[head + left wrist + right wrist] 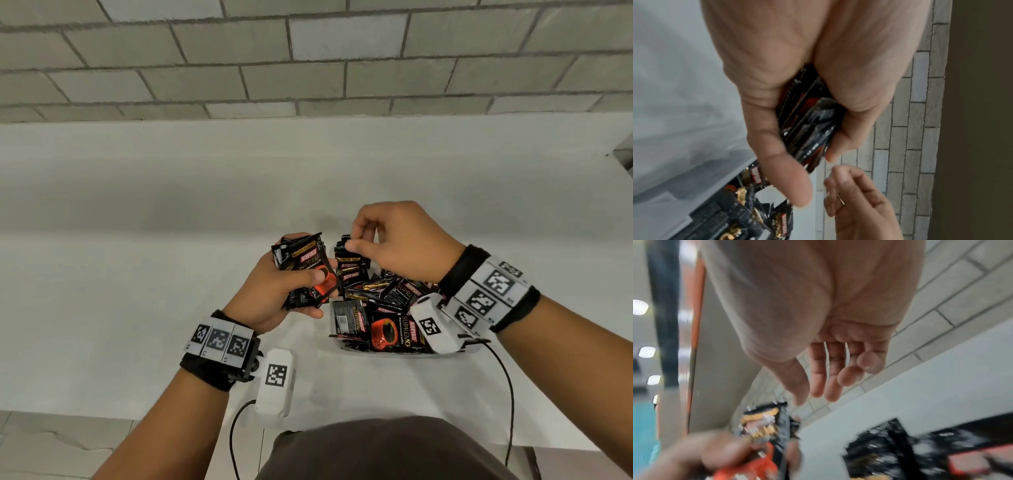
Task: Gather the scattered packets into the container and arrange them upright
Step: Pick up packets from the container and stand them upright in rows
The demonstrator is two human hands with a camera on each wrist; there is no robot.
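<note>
My left hand grips a stack of black Kopiko packets, thumb across the front one; the left wrist view shows the stack's edges wedged between thumb and fingers. To its right stands a clear container with a row of upright packets at its far end and several packets lying flat nearer me. Over the upright row hovers my right hand, fingers loosely bent; in the right wrist view it holds nothing.
The white table runs back to a grey brick wall. Its front edge is just below my wrists. Black cables hang from both wrist cameras over that edge.
</note>
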